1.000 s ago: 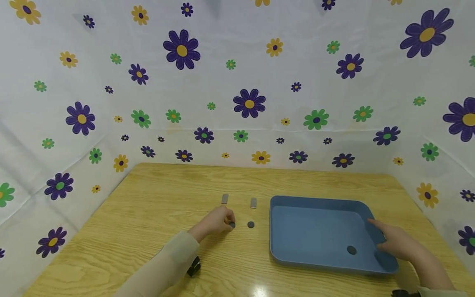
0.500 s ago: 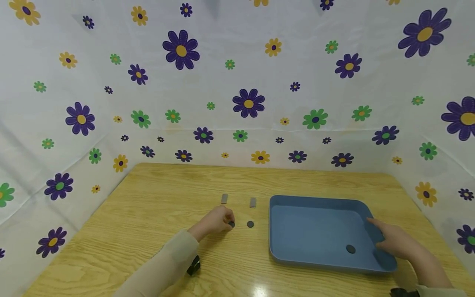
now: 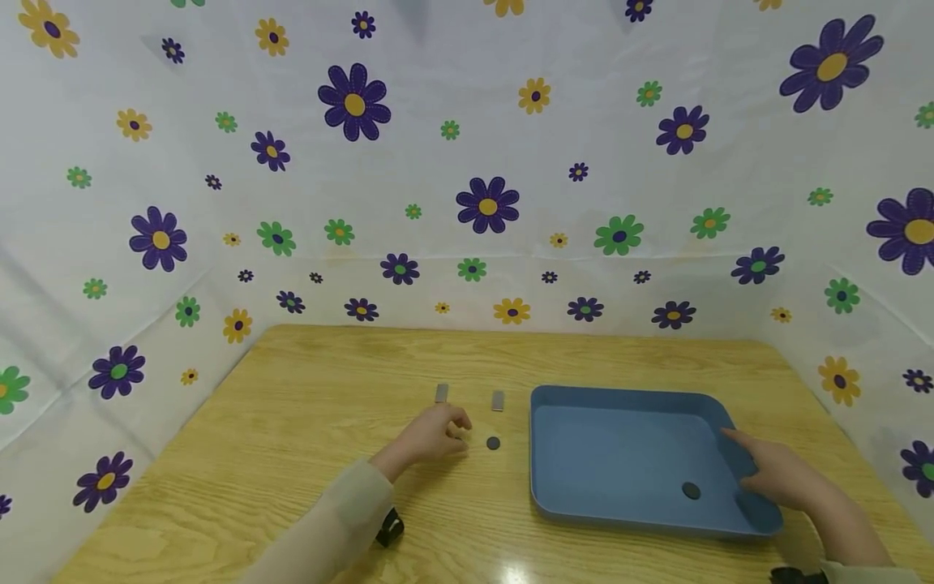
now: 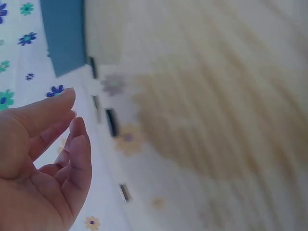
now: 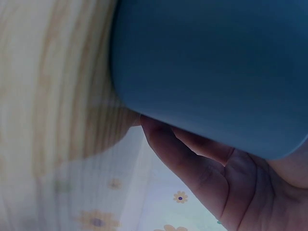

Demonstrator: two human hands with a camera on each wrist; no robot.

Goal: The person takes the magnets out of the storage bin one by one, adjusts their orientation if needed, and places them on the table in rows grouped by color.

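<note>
My left hand (image 3: 430,434) hovers low over the table with thumb and fingers apart, nothing visible between them. Just behind its fingertips a small dark disc (image 3: 458,439) shows partly; another dark disc (image 3: 493,443) lies to the right. Dark pieces also appear edge-on in the left wrist view, such as the dark disc (image 4: 111,121) beyond the fingers. My right hand (image 3: 784,478) grips the right wall of a shallow blue tray (image 3: 627,396); its fingers (image 5: 178,159) lie along the outside in the right wrist view. One dark disc (image 3: 690,491) sits inside the tray, toward the near right.
Two small grey rectangular pieces, a left one (image 3: 441,393) and a right one (image 3: 498,401), lie on the wooden table (image 3: 328,365) beyond the discs. A flower-patterned white cloth (image 3: 423,170) hangs behind and at both sides of the table.
My left hand's fingers pinched the dark disc before; now they have spread and lifted slightly, with the disc on the table behind them. The right hand and tray have stayed put.
</note>
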